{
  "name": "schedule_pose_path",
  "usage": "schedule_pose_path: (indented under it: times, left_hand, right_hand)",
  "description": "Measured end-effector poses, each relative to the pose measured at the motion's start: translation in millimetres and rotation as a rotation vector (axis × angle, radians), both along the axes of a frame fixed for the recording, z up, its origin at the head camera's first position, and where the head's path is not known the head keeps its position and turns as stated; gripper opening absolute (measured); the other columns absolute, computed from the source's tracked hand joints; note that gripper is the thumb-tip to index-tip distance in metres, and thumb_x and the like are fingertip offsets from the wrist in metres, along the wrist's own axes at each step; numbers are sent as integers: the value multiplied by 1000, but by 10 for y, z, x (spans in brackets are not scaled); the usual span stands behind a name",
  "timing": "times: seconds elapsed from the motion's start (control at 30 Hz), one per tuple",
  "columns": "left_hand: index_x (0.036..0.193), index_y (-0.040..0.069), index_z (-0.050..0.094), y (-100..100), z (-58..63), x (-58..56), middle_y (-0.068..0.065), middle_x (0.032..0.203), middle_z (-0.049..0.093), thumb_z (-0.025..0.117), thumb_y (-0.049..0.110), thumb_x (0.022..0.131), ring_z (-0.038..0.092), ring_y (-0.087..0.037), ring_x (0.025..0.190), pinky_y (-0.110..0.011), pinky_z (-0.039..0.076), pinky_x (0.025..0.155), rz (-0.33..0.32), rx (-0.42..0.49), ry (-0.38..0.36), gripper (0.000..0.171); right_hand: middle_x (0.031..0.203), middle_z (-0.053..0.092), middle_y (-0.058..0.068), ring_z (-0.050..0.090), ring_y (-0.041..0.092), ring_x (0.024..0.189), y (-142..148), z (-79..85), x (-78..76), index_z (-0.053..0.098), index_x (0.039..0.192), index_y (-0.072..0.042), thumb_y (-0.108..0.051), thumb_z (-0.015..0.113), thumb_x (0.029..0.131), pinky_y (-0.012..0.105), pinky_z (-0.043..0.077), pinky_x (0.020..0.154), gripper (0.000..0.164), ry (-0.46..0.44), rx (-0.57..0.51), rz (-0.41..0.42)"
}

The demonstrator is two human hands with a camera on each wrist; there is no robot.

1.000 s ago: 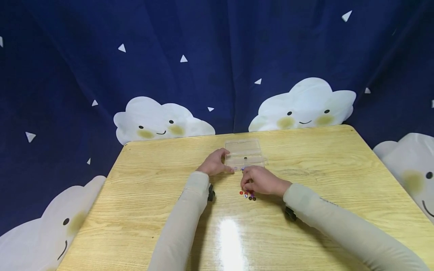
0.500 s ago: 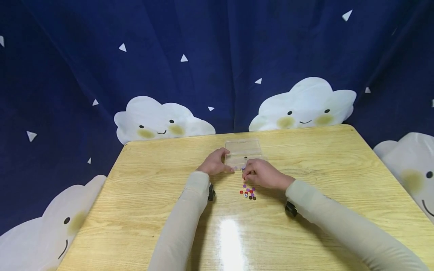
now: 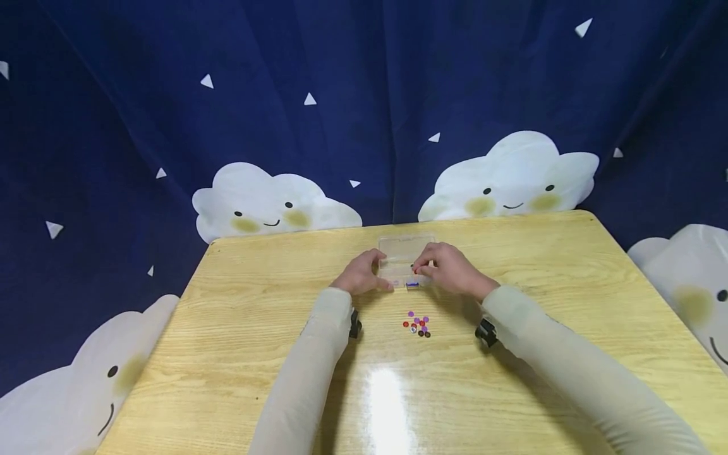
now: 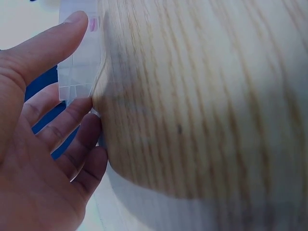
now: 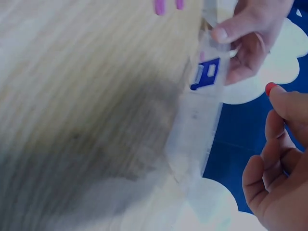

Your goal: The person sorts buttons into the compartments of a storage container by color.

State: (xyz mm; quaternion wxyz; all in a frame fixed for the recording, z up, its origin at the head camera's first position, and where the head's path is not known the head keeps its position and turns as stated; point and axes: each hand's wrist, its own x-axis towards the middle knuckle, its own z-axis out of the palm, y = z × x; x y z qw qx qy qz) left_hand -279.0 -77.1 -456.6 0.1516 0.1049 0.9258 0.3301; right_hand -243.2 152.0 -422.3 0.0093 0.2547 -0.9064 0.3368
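A clear plastic box (image 3: 392, 270) lies with its lid (image 3: 405, 245) folded back, near the table's far edge. My left hand (image 3: 359, 273) holds its left end, thumb along the front and fingers round the side. Over the box, my right hand (image 3: 452, 268) pinches a small red button-like piece (image 5: 271, 88) between thumb and forefinger. A blue-marked patch (image 5: 208, 73) shows on the box front. In the box are a dark piece (image 3: 412, 266), partly hidden by the right hand, and a pink one (image 4: 93, 24).
Several small round pieces (image 3: 417, 321), red, purple, dark and white, lie loose on the wooden table (image 3: 256, 328) in front of the box. Behind the table hangs a dark blue curtain (image 3: 364, 95) with white clouds. A light glare (image 3: 388, 404) falls on the near tabletop.
From the loose pieces my right hand has lifted a red one and carried it forward to above the box. My left hand stays at the box's left end.
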Motion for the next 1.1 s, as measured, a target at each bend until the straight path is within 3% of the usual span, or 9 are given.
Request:
schedule_pose_path:
  times: [0.37,1.1]
  left_hand:
    - [139,16,51,5,10,7,-8,133,57,88,26,75,53,-25,120,-41,43,110,6,-2,-3,75]
    - [142,17,50,-22,21,18,-7,136,56,87,28,76,53,-25,124,-41,43,111,3,6,-9,76]
  right_hand:
    - [97,71,10,53,19,75,95,15,-164,79,96,-6,-9,66,93,30,42,68,13,-28,10,-138]
    - [89,67,9,56,20,78,83,-194,-197,80,94,-7,-10,69,90,30,43,70,12,-21,11,-170]
